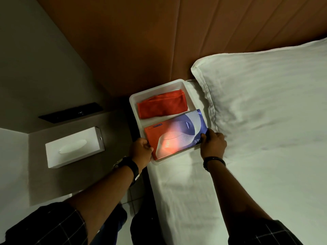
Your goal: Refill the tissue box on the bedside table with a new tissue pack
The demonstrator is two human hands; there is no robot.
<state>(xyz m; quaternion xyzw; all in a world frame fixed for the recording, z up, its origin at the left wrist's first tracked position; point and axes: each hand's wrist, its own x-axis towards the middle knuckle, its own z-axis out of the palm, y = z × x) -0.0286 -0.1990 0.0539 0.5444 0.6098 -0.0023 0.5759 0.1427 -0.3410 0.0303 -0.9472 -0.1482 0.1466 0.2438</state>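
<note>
Early yet: both hands' fingers pinch the new tissue pack (175, 134) in its tray (134, 105); the tissue box (74, 147) on the tabletop (53, 183) waits unopened.

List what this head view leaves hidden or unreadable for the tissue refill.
- Tissue box: whether tissues remain; only its closed white top shows.
- Tissue pack: print too small and glared; the right hand covers part of the lettering.
- Left hand: its grip is at the pack's end by the tray rim; fingertips hidden.
- Black panel: markings too dark.
</note>
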